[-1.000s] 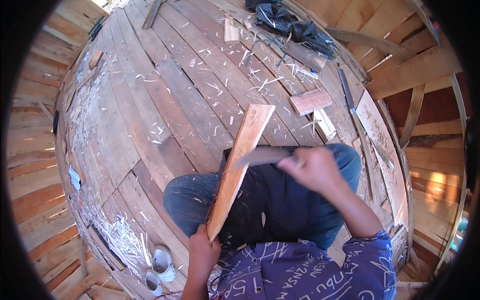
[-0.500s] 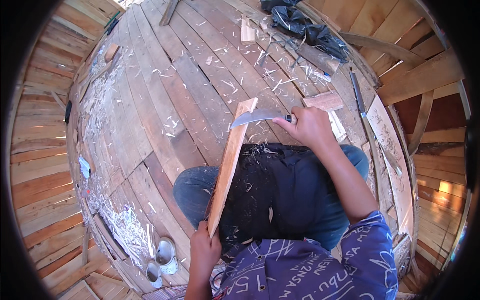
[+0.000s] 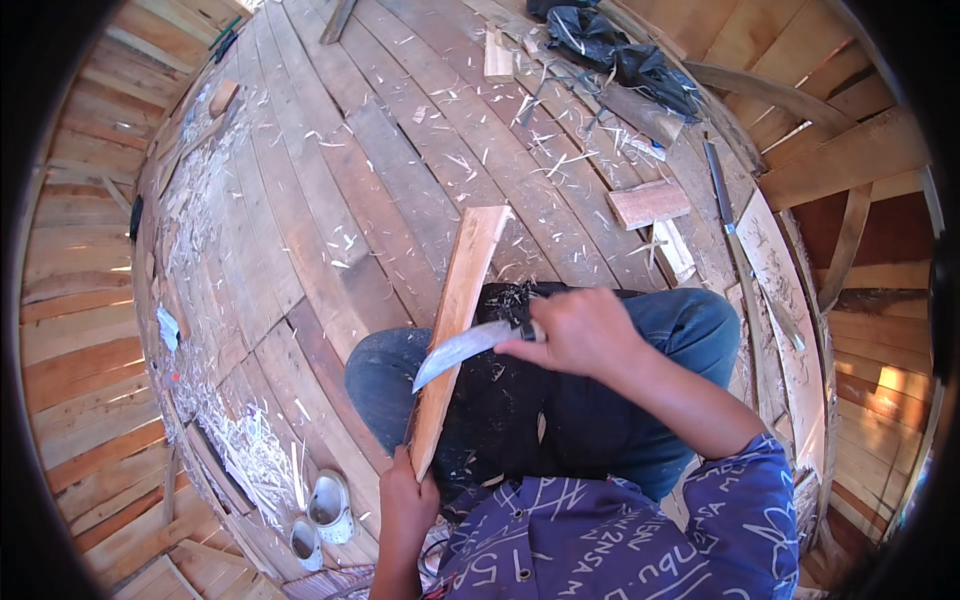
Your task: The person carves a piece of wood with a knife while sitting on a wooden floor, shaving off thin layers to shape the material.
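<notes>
A long narrow wooden board [image 3: 462,290] slants from my lap out past my knees, its far end over the floor. My left hand [image 3: 408,503] is wrapped round the board's near end. A knife [image 3: 462,352] with a broad curved blade and a dark handle is in my right hand [image 3: 583,330], whose fingers close round the handle. The blade lies across the middle of the board, its tip reaching past the left edge; whether it touches the wood I cannot tell. A dark cloth [image 3: 560,410] dotted with shavings covers my lap between my bent knees.
Wood shavings [image 3: 250,450] are heaped at the left and scattered over the plank floor [image 3: 290,230]. Clogs [image 3: 330,505] stand at lower left. Short wood blocks [image 3: 650,203], a long dark-handled tool [image 3: 720,190] and a pale board [image 3: 785,310] lie at right. Black plastic [image 3: 620,55] lies at far right.
My right hand has drawn the knife toward me, from near the board's far end to its middle. The board's far end has tilted or turned slightly. My left hand keeps its grip.
</notes>
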`<state>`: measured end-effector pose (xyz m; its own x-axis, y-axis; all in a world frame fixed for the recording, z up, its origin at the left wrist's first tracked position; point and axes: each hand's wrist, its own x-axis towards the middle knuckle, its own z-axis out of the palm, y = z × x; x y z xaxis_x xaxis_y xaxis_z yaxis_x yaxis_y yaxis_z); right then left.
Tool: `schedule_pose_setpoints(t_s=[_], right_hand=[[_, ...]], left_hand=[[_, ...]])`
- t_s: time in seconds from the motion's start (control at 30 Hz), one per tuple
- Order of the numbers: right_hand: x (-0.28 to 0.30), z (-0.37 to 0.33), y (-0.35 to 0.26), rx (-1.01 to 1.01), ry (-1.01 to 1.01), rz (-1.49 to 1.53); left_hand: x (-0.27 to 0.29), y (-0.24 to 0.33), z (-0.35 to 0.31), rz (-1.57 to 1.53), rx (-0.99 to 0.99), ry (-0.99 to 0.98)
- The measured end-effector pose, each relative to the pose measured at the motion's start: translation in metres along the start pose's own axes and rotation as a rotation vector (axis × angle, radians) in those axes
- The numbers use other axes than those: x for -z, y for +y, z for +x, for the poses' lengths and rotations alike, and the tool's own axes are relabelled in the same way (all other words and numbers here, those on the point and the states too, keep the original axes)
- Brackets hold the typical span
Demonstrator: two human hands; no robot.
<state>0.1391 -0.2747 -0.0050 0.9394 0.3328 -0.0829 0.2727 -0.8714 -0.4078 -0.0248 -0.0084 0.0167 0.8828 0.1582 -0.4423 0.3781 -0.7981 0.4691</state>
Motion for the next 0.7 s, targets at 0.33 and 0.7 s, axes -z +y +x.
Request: schedule_pose_setpoints(t_s=[0.33, 0.7], right_hand=[[-0.004, 0.026, 0.151, -0.642, 0.212, 0.025], [0.009, -0.027, 0.001, -0.069, 0.064, 0.187]], left_hand=[[-0.004, -0.002, 0.005, -0.019, -0.039, 0.057], [-0.014, -0.005, 0.011, -0.013, -0.045, 0.045]])
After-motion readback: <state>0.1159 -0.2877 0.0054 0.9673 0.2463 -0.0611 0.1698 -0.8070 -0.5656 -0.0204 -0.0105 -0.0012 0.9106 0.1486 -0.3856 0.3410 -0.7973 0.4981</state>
